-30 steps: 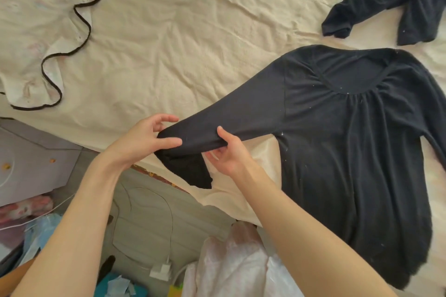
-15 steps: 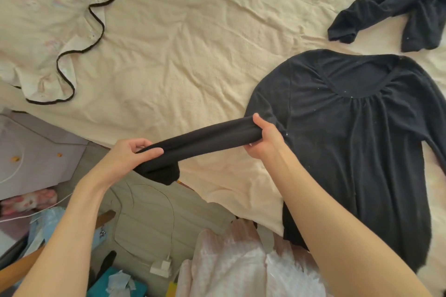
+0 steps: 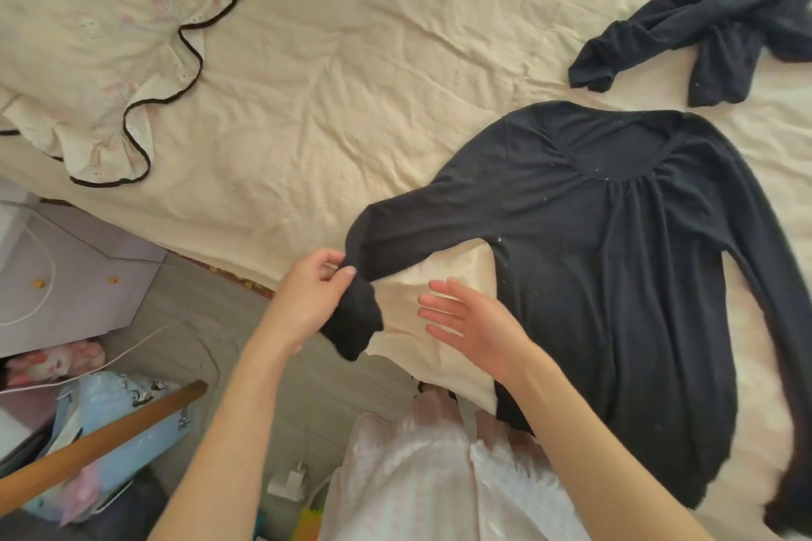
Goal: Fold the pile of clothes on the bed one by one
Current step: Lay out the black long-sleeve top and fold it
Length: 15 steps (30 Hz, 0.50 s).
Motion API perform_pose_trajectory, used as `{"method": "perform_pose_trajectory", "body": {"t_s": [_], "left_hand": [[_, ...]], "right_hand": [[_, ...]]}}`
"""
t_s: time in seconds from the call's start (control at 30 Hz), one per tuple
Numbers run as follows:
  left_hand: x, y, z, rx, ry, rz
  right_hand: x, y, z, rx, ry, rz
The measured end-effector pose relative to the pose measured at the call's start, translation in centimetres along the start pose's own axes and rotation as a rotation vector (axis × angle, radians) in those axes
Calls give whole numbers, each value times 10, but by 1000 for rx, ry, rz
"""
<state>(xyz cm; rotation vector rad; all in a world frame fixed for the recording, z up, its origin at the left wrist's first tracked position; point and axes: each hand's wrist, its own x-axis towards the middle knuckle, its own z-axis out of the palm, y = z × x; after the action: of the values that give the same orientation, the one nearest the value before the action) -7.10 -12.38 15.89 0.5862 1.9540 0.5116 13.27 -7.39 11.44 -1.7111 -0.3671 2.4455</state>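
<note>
A black long-sleeved top [image 3: 615,277] lies flat on the cream bed sheet [image 3: 329,101], neckline away from me. Its left sleeve [image 3: 422,224] stretches toward the bed's near edge. My left hand [image 3: 307,294] pinches that sleeve near the cuff, and the cuff end [image 3: 356,321] hangs down over the edge. My right hand [image 3: 470,321] hovers open with fingers spread, just beside the top's body and below the sleeve, touching nothing. A second dark garment [image 3: 712,35] lies crumpled at the far right of the bed.
A cream frilled pillowcase with black piping [image 3: 110,57] lies at the upper left. Beside the bed are a lilac cabinet [image 3: 66,268], a wooden stick [image 3: 101,439], a blue bag [image 3: 110,430], a charger and cable [image 3: 285,483] on the floor.
My right hand has let go of the sleeve and opened. My left hand has carried the cuff to the right, toward the top's body, so the sleeve now bends.
</note>
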Motion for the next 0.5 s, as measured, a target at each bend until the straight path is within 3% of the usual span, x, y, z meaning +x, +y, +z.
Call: {"method": "perform_pose_trajectory", "body": {"t_s": [0.3,0.43,0.5], "left_hand": [[-49,109,177,70,-149,359],[-69,129,270,160,-493,484],[-73,122,305,207,-562,468]], "right_hand": [[-94,-25,-138,23,153,-241],[-121,-24,-218,145,299,-312],[-121,-21,-253,171,406,-265]]}}
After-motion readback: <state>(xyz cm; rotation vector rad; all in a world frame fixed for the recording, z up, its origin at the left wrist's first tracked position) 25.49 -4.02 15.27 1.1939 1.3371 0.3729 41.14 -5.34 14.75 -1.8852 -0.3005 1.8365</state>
